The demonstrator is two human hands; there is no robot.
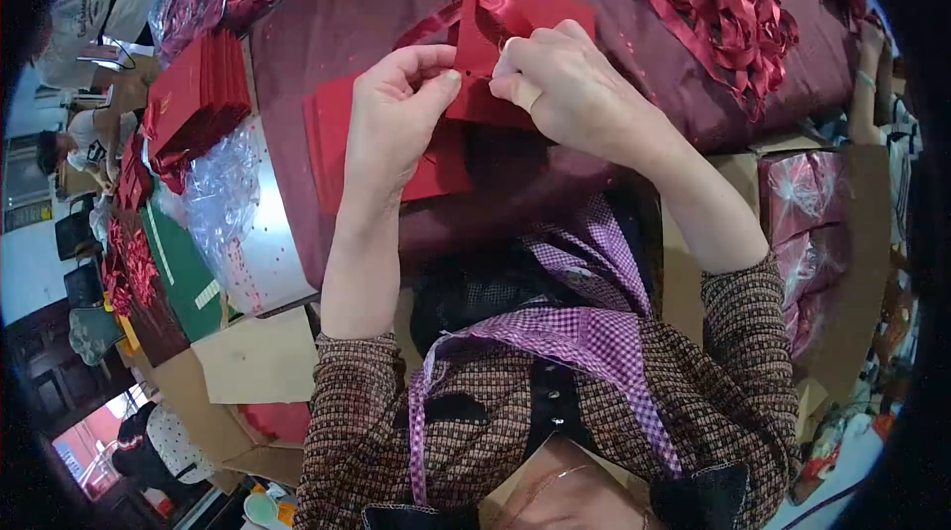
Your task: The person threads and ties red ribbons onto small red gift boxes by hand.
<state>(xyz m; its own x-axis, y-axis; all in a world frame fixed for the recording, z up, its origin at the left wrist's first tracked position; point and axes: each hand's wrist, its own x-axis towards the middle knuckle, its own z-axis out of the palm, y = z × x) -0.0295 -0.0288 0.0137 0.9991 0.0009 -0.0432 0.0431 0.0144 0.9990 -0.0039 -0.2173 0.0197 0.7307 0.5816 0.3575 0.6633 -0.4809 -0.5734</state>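
A red card piece (555,5), like a small paper bag or folder, stands tilted between my hands over the dark red cloth. My left hand (401,109) pinches its left edge between thumb and fingers. On the right, my right hand (570,84) has its thumb and fingers closed on a shiny red ribbon (502,15) at the card's face. The ribbon's end is hidden by the fingers. Beneath my hands lies a stack of red cards (332,149), partly covered by my left hand and wrist.
Red ribbons (728,15) are heaped at the upper right, and red card stacks (201,89) stand at the left beside clear plastic (223,183). A cardboard box (852,282) holds wrapped red packs at the right. Other people (94,139) are at the left edge.
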